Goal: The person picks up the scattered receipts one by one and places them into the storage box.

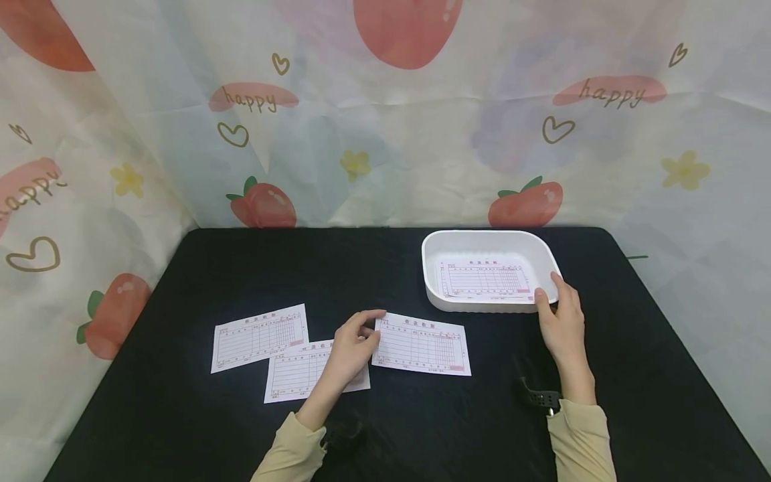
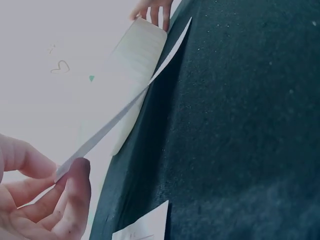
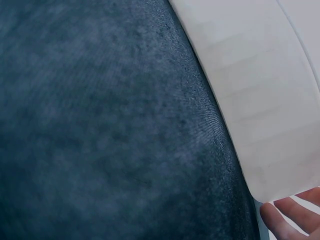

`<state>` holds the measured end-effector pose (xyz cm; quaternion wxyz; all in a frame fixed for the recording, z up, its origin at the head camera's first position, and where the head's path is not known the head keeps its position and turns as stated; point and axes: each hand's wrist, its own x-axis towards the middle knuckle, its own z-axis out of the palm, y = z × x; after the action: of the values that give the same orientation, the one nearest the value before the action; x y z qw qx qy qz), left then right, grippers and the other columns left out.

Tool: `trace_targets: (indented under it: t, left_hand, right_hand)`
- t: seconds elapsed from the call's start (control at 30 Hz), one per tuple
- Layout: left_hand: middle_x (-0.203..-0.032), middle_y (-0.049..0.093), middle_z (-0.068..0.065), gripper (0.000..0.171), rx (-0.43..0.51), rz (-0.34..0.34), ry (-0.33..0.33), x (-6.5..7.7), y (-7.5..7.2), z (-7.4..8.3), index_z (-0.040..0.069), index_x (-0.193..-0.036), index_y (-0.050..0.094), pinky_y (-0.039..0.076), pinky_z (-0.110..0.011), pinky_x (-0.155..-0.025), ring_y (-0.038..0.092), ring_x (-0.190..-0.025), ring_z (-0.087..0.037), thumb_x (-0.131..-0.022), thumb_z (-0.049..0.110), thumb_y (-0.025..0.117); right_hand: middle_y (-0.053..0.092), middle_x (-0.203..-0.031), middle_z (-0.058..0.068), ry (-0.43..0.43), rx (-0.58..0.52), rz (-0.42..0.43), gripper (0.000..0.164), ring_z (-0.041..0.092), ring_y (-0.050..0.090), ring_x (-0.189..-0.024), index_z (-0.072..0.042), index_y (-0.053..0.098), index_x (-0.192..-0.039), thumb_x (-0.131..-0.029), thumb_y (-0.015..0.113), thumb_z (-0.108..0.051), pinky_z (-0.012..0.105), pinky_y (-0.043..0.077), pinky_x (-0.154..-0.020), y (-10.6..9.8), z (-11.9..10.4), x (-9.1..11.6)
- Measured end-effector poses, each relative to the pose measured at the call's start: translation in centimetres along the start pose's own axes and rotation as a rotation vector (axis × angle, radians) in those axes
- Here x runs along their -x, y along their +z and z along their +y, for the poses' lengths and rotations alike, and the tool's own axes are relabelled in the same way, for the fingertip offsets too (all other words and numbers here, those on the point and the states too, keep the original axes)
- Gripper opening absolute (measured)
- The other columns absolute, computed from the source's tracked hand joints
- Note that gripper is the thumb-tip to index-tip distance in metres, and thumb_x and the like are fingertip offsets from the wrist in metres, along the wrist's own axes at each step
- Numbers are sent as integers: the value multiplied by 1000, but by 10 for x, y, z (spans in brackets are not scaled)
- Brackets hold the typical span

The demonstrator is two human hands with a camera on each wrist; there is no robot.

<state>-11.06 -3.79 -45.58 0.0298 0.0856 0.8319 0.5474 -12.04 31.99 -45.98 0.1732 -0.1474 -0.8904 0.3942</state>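
Observation:
My left hand (image 1: 349, 351) pinches a printed receipt slip (image 1: 421, 345) by its left edge, between thumb and fingers. In the left wrist view this slip (image 2: 117, 117) is seen almost edge-on, raised off the black table and bending toward its far end. Under my left forearm lies a second receipt slip (image 1: 295, 375), partly covered by a third one (image 1: 259, 338) to its left. My right hand (image 1: 563, 325) holds the front right corner of a white plastic tray (image 1: 482, 306), thumb at the front rim and fingers along the right side. Receipt slips (image 1: 484, 278) lie stacked inside the tray.
The black-covered table (image 1: 181, 428) carries all of this, with the tray near its back edge. A patterned cloth (image 1: 385, 147) hangs behind the table and along its left side. A dark strap (image 1: 542, 398) sits at my right wrist.

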Motion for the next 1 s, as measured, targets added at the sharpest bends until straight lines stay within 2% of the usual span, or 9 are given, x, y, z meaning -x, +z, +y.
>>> trace_targets:
  t: [0.1, 0.33, 0.4, 0.73, 1.0]
  left_hand:
    - [-122, 63, -9, 37, 25, -8, -15, 0, -3, -2, 15, -123, 63, 38, -17, -48, 64, -88, -20, -90, 3, 52]
    - [-125, 63, -8, 38, 76, -6, -27, 3, -9, -5, 17, -120, 65, 45, -17, -55, 66, -91, -22, -88, -1, 54]
    - [-124, 63, -9, 38, 82, 0, -27, 5, -11, -5, 16, -118, 66, 44, -17, -53, 67, -90, -23, -87, -1, 54]
    - [-114, 64, -10, 36, 55, 51, 19, 7, -19, -2, 13, -117, 67, 44, -16, -53, 70, -88, -24, -86, -3, 57]
    - [-113, 63, -10, 38, 130, 64, 56, 9, -26, 5, 12, -119, 67, 39, -15, -51, 70, -84, -21, -86, -5, 57]
  right_hand:
    - [31, -150, 25, -1, 0, -3, 55, 45, 36, -135, -7, 28, -151, -101, 43, -26, 61, 36, -104, 0, 0, 0]
    - [31, -150, 24, 5, -4, -4, 55, 44, 36, -135, -7, 28, -151, -101, 43, -25, 61, 37, -104, 0, -2, 1]
    - [31, -150, 24, 6, -4, -4, 55, 44, 36, -134, -7, 28, -151, -101, 43, -25, 61, 37, -104, 0, -2, 1]
    - [31, -150, 24, 11, -2, -4, 55, 45, 36, -134, -8, 29, -151, -101, 43, -25, 61, 36, -105, -1, -2, 2]
    - [31, -151, 24, 9, -8, -5, 55, 45, 36, -135, -8, 28, -151, -101, 43, -25, 61, 36, -105, -1, -2, 1]
